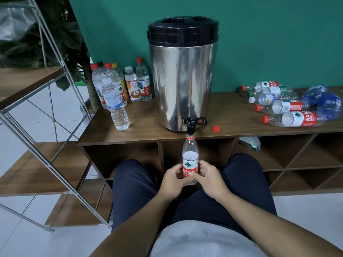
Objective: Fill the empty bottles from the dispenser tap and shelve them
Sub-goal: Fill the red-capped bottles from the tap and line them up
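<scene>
Head view: left hand (pixel 173 179) and right hand (pixel 207 178) both grip the lower part of an upright uncapped bottle (pixel 190 154), its mouth directly under the dispenser tap (pixel 189 125). Red cap (pixel 216 129) lies right of the tap on the cabinet top (pixel 144 130).

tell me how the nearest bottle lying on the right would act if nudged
The bottle lies on its side and looks empty, so it is probably light and would likely roll or skid easily. Its thin clear plastic may dent under a firm grip.
</scene>
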A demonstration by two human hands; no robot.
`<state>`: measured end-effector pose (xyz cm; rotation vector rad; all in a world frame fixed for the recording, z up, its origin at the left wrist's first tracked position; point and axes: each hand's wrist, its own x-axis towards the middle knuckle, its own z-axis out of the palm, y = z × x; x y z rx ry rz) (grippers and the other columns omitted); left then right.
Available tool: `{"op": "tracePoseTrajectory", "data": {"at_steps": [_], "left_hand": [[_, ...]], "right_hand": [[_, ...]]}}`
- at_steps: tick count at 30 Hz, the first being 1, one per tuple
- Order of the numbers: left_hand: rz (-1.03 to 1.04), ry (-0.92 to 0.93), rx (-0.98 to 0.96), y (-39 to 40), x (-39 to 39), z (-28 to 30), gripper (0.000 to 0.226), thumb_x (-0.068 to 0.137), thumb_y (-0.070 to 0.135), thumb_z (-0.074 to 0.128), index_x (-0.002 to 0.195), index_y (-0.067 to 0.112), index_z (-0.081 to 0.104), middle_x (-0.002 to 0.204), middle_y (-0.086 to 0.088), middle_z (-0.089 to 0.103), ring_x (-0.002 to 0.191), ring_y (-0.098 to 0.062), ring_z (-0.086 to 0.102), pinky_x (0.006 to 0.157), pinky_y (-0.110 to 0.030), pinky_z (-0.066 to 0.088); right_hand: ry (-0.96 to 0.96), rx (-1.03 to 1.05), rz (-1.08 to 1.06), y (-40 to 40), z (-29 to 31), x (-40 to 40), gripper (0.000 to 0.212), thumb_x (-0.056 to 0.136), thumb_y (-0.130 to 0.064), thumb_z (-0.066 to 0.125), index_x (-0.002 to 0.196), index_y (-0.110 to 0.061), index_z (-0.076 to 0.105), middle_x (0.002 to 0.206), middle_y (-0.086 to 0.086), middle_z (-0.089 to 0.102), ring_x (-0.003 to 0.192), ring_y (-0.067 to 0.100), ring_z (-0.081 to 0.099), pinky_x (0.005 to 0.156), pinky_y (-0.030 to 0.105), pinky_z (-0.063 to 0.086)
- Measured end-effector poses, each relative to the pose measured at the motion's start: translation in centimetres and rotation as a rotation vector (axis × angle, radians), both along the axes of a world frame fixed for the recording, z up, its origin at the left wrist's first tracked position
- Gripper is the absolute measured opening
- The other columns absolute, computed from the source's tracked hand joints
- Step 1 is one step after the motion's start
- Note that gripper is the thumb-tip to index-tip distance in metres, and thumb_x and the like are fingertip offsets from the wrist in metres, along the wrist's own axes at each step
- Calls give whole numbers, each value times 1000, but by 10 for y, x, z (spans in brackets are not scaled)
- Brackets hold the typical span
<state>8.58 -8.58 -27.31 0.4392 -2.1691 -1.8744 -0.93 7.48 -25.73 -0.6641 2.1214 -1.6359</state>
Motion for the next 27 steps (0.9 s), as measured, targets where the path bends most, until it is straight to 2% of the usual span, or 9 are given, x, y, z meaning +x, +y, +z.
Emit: {"op": "tracePoseTrajectory", "data": {"at_steps": [6, 13, 19, 27], "left_hand": [[-11, 6, 9, 0, 1, 0, 43, 96, 15, 90, 136, 18, 77, 126, 2, 83, 122, -20, 78, 111, -52, 61], [-9, 3, 9, -1, 1, 0, 43, 95, 16, 91, 135, 18, 77, 126, 1, 83, 121, -22, 78, 111, -55, 61], [-1, 0, 26, 0, 2, 1, 40, 97, 12, 89, 135, 17, 77, 124, 1, 84, 120, -21, 79, 109, -54, 62], [-5, 5, 38, 0, 2, 1, 39, 96, 16, 90, 133, 19, 78, 124, 0, 84, 120, -24, 79, 108, -57, 62]], "right_hand": [[-10, -8, -2, 0, 0, 0, 48, 93, -8, 87, 137, -16, 72, 118, -9, 83, 111, 10, 79, 96, 31, 64], [-16, -18, -7, 0, 2, 2, 49, 93, -7, 87, 137, -21, 71, 116, -11, 83, 111, 7, 79, 91, 23, 63], [-12, -7, -10, 0, 1, 1, 50, 93, -10, 87, 140, -17, 71, 119, -10, 83, 112, 8, 79, 96, 31, 64], [1, 2, -7, 0, 0, 0, 51, 93, -9, 87, 140, -16, 71, 120, -9, 82, 112, 7, 78, 97, 31, 64]]}}
